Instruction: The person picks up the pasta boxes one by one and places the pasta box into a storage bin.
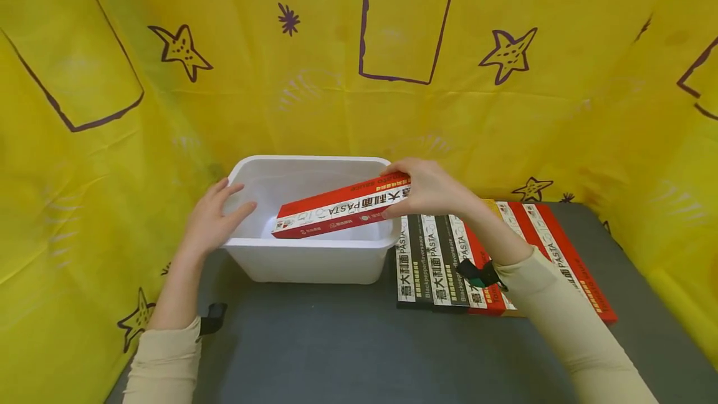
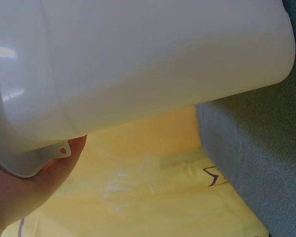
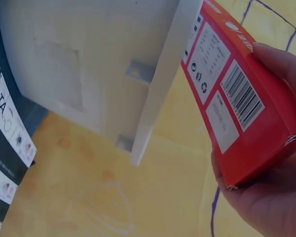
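A red pasta box [image 1: 342,209] lettered "PASTA" and "sauce" tilts over the white plastic bin [image 1: 314,244], its left end lower, inside the opening. My right hand [image 1: 432,189] grips the box by its right end, thumb on one side and fingers on the other. In the right wrist view, the barcode end of the red pasta box [image 3: 232,94] shows between thumb and fingers. On the bin's left rim is my left hand [image 1: 207,220], holding the edge. The left wrist view has part of that hand [image 2: 34,190] under the lip of the bin [image 2: 138,59].
Right of the bin, several pasta boxes lie side by side: black ones [image 1: 423,273] nearest it, then red ones [image 1: 566,254], partly covered by my right forearm. A dark grey surface [image 1: 314,341] carries everything. Yellow patterned cloth [image 1: 325,98] hangs behind and at both sides.
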`<control>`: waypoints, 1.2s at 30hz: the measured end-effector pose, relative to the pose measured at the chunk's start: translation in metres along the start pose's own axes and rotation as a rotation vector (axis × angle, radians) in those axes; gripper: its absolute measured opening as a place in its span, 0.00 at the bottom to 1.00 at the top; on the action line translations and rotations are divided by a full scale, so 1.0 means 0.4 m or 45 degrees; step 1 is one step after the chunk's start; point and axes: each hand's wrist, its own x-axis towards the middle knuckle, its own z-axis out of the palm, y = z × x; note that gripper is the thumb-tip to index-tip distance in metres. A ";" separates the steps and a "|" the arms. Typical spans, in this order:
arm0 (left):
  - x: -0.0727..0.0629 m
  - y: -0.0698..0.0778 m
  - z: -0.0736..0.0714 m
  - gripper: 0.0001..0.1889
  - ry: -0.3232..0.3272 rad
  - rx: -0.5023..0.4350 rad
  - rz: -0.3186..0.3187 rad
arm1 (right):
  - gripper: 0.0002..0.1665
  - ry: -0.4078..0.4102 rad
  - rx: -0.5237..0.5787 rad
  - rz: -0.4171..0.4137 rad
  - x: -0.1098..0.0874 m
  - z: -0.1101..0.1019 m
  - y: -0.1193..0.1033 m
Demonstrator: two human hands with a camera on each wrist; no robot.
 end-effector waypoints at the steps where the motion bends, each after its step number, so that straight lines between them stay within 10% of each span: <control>1: 0.000 0.001 0.001 0.35 -0.002 0.002 0.007 | 0.42 -0.013 -0.009 -0.010 0.008 0.005 -0.002; 26: -0.006 -0.001 0.003 0.36 0.015 -0.036 0.017 | 0.37 -0.258 -0.154 -0.198 0.149 0.155 -0.051; 36: -0.007 0.002 0.002 0.34 0.029 -0.031 0.041 | 0.33 -0.068 0.067 -0.287 0.138 0.138 -0.025</control>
